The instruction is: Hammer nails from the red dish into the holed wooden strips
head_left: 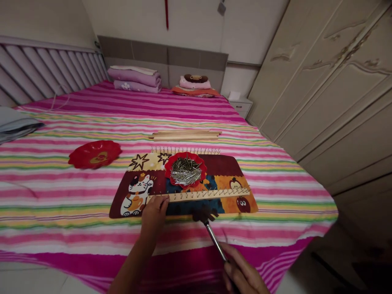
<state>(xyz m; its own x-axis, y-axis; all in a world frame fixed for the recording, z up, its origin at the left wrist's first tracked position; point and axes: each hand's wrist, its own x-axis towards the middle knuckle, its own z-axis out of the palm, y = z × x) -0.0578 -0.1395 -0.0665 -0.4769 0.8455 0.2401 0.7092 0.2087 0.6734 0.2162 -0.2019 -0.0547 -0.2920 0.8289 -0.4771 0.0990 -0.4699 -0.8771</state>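
Observation:
At the left end of a pale wooden strip (pixel 202 195), my left hand (pixel 154 210) has its fingers closed on the wood. Whether it also pinches a nail is too small to make out. A row of nails sticks up along the strip, which lies on a patterned mat (pixel 119 200) with a cartoon cat. My right hand (pixel 241 271) is wrapped around the handle of a hammer (pixel 216 241). The dark hammer head is blurred and sits just in front of the strip. Behind the strip, a red scalloped dish (pixel 168 168) holds a heap of loose nails (pixel 185 171).
Another nailed strip (pixel 185 150) lies along the mat's far edge. Beyond it are several bare wooden strips (pixel 186 135). A red plate (pixel 88 157) rests to the left on the striped bedspread (pixel 55 196). Folded bedding (pixel 134 78) sits by the headboard; wardrobes (pixel 330 98) stand at right.

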